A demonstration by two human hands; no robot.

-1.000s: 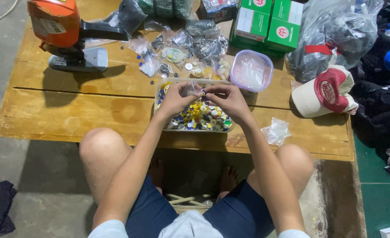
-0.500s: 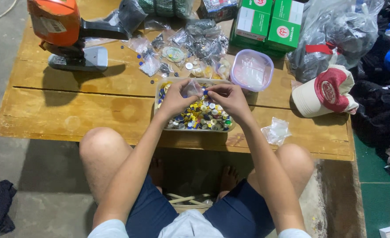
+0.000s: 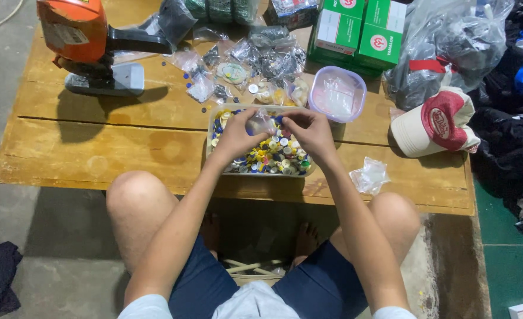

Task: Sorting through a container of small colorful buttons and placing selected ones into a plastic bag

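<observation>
The wooden tabletop (image 3: 96,136) carries everything: an orange press-like machine (image 3: 78,35) at its far left corner, green boxes (image 3: 362,29) and a big clear sack of dark goods (image 3: 444,47) at the far right, a red-and-cream cap (image 3: 435,124) near the right edge, and a round lidded tub (image 3: 337,94) just beyond the hands. In the middle stands a clear rectangular tray (image 3: 214,118) heaped with small coloured buttons (image 3: 267,159), yellow, blue, white and green. Over the tray's far end the left hand (image 3: 238,133) and right hand (image 3: 311,130) meet, both pinching a small clear plastic bag (image 3: 260,123) between thumbs and fingertips; each grip is closed on the bag, the left at its near-left edge, the right at its top right. The bag sits above the buttons, not resting among them as far as can be told. Against the frames from a second and half a second ago, little has shifted: the hands hover at the same spot over the tray, the fingers have drawn slightly closer together around the bag, and its mouth looks more pulled open or worked at. That suggests fine fingerwork on the bag rather than any carrying. A crumpled clear wrapper (image 3: 369,175) lies unmoved near the right knee, and loose small packets (image 3: 255,59) stay scattered behind the tray.
</observation>
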